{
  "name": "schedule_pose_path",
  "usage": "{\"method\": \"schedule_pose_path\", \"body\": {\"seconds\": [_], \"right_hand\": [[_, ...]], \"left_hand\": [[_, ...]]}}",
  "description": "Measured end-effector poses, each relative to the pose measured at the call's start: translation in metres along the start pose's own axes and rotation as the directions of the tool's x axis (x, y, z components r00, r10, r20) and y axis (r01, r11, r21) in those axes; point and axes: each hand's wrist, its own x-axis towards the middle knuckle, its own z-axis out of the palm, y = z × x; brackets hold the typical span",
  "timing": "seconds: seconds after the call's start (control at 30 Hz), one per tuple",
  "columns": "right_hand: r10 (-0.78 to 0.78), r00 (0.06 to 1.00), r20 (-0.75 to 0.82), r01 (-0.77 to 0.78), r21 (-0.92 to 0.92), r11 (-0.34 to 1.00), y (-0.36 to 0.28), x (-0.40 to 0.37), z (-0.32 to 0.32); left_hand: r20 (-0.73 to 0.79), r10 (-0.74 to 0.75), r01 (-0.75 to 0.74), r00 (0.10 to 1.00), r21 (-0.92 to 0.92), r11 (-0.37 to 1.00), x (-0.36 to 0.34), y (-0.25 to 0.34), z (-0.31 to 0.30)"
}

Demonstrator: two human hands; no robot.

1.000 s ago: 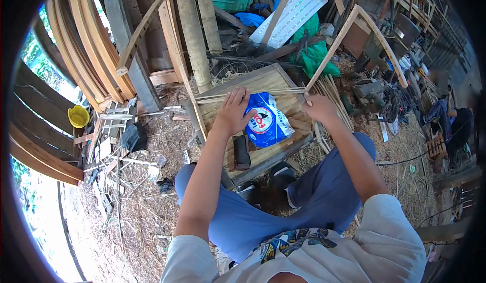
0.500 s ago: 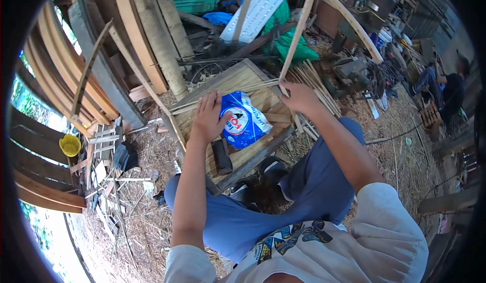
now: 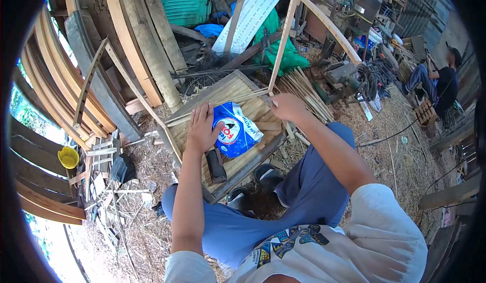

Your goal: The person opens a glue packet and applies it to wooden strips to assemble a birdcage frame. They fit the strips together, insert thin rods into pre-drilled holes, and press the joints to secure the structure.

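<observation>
A long, thin bamboo strip, bent at sharp corners, crosses the wooden board before me and rises at both ends. My left hand lies flat with fingers stretched over the strip, its thumb touching the blue glue bag. At the strip's right-hand bend, my right hand is closed, fingertips at the strip; its grip is partly hidden. A dark oblong block rests on the board below the bag.
Split bamboo sticks lie beyond my right hand. Planks lean at the left, near a yellow bowl. A green sack and clutter fill the back. Another person sits far right. Straw and scraps litter the ground.
The camera view has shifted a little, moving the scene slightly left and down. My right hand has slid slightly below the bend. My left hand stays flat beside the bag.
</observation>
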Motion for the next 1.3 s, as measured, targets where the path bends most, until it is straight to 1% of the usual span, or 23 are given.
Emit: {"method": "schedule_pose_path", "body": {"seconds": [0.07, 0.17, 0.27, 0.37, 0.47, 0.57, 0.67, 0.77, 0.87, 0.97, 1.07, 1.17, 1.3], "right_hand": [[0.018, 0.996, -0.085, -0.015, 0.042, 0.999, -0.006, 0.0, -0.009], [0.058, 0.996, -0.073, -0.057, 0.025, 0.998, -0.012, -0.002, -0.016], [0.069, 0.997, -0.046, -0.068, 0.019, 0.997, -0.011, 0.004, -0.009], [0.047, 0.997, -0.065, -0.036, 0.167, 0.985, -0.006, 0.012, 0.005], [-0.026, 0.998, 0.052, 0.015, 0.215, 0.977, -0.019, 0.003, -0.007], [0.029, 0.993, -0.118, -0.005, 0.196, 0.981, -0.015, 0.002, 0.001], [0.109, 0.992, -0.057, -0.103, 0.094, 0.99, -0.018, -0.004, -0.009], [0.019, 0.996, -0.088, -0.005, 0.167, 0.986, -0.012, 0.001, 0.007], [0.042, 0.999, -0.021, -0.038, 0.175, 0.984, -0.015, 0.001, -0.003], [0.109, 0.994, 0.026, -0.111, 0.077, 0.991, -0.021, -0.008, -0.013], [0.02, 0.997, -0.079, -0.008, 0.144, 0.99, -0.01, -0.001, 0.007], [0.034, 0.993, -0.109, -0.025, 0.082, 0.996, -0.017, -0.003, -0.006], [0.061, 0.996, -0.073, -0.054, 0.088, 0.995, -0.012, 0.007, -0.002]], "left_hand": [[-0.001, -0.004, 0.004, 1.0, -0.005, 1.0, 0.0, 0.001, -0.001], [-0.008, 0.002, -0.002, 1.0, -0.001, 1.0, 0.0, 0.0, 0.0], [-0.002, -0.001, 0.001, 1.0, 0.007, 1.0, 0.0, 0.001, -0.001], [0.008, -0.015, 0.015, 1.0, 0.016, 1.0, 0.001, 0.0, 0.0], [0.009, -0.014, 0.014, 1.0, 0.011, 1.0, -0.001, 0.001, 0.001], [0.012, -0.016, 0.016, 1.0, 0.009, 1.0, 0.0, 0.001, 0.0], [0.015, -0.018, 0.018, 1.0, 0.011, 1.0, -0.001, -0.001, 0.0], [0.012, -0.011, 0.011, 1.0, 0.015, 1.0, -0.001, -0.001, 0.001], [0.017, -0.016, 0.016, 1.0, 0.013, 1.0, 0.001, -0.001, 0.0], [0.034, -0.021, 0.021, 0.999, 0.005, 1.0, -0.001, 0.001, -0.001], [0.052, -0.021, 0.02, 0.998, 0.011, 1.0, 0.001, 0.001, -0.002], [0.052, -0.021, 0.021, 0.998, 0.009, 1.0, 0.001, 0.0, -0.004], [0.066, -0.029, 0.029, 0.997, 0.0, 1.0, 0.001, 0.002, -0.005]]}}
